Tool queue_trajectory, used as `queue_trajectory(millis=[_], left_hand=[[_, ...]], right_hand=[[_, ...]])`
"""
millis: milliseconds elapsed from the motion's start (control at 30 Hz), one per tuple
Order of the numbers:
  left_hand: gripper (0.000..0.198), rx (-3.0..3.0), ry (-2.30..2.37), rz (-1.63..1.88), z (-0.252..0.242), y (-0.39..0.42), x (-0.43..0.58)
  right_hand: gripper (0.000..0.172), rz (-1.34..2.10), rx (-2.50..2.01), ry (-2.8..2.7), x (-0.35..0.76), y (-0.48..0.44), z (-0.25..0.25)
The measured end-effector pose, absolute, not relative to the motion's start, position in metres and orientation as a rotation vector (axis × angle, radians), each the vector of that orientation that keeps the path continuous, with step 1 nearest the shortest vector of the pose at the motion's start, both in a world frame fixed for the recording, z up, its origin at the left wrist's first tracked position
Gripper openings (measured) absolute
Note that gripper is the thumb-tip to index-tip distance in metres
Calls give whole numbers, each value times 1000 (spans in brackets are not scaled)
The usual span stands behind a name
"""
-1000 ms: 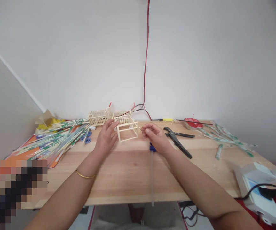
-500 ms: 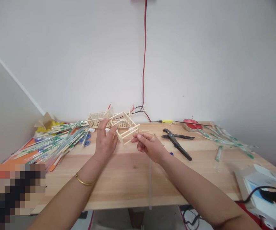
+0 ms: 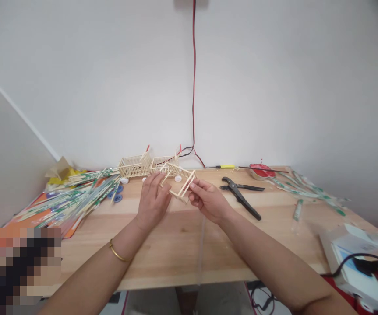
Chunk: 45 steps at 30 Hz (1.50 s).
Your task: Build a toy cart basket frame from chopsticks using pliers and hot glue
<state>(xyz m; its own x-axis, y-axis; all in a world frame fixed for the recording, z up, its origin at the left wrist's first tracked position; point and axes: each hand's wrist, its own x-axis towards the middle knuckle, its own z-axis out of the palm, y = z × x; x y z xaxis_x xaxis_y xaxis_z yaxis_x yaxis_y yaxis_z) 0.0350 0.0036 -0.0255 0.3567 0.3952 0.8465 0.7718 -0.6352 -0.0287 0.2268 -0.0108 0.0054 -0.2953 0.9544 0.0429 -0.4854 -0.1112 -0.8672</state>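
Between my hands is a small wooden stick frame (image 3: 181, 191), tilted above the table. My left hand (image 3: 153, 197) grips its left end, fingers bent around the sticks. At the right end my right hand (image 3: 206, 199) pinches it between thumb and fingers. Right behind the frame stand two little carts built of the same sticks: a left cart (image 3: 134, 166) and a right cart (image 3: 157, 162), partly covered by the frame and my left hand. White wheels (image 3: 178, 178) show at their base, and red-tipped sticks rise from them.
Packaged sticks (image 3: 86, 192) lie piled at the left, beside blue wheels (image 3: 118, 198). Black pliers (image 3: 241, 199) rest right of my hands. Farther right are a red dish (image 3: 263, 171), green-white wrappers (image 3: 316, 197) and a white box (image 3: 346, 249). A red-black cable (image 3: 193, 87) hangs down the wall.
The stick frame has turned and shifted slightly right and down. My left hand has moved right and closed onto it; my right hand now pinches its right end.
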Motion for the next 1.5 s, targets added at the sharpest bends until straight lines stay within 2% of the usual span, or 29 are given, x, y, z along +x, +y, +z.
queue_trajectory(millis=[267, 600, 900, 1200, 1367, 1500], left_hand=[[22, -2222, -999, -1123, -25, 6, 36], [22, -2262, -1059, -1099, -26, 8, 36], [21, -2360, -1069, -1030, -23, 12, 30], [25, -2275, -1085, -944, -16, 10, 22], [34, -2304, -1029, -1065, -13, 8, 23], [56, -2406, -939, -1230, -5, 6, 18]], right_hand=[[29, 1629, -747, -1154, 228, -13, 5], [25, 1556, -852, -1426, 226, -18, 0], [20, 1558, -963, -1422, 227, -18, -1], [22, 1609, -869, -1375, 226, -9, -12], [16, 1635, -872, -1201, 229, 1, -16], [12, 1745, -821, -1033, 232, 5, -9]])
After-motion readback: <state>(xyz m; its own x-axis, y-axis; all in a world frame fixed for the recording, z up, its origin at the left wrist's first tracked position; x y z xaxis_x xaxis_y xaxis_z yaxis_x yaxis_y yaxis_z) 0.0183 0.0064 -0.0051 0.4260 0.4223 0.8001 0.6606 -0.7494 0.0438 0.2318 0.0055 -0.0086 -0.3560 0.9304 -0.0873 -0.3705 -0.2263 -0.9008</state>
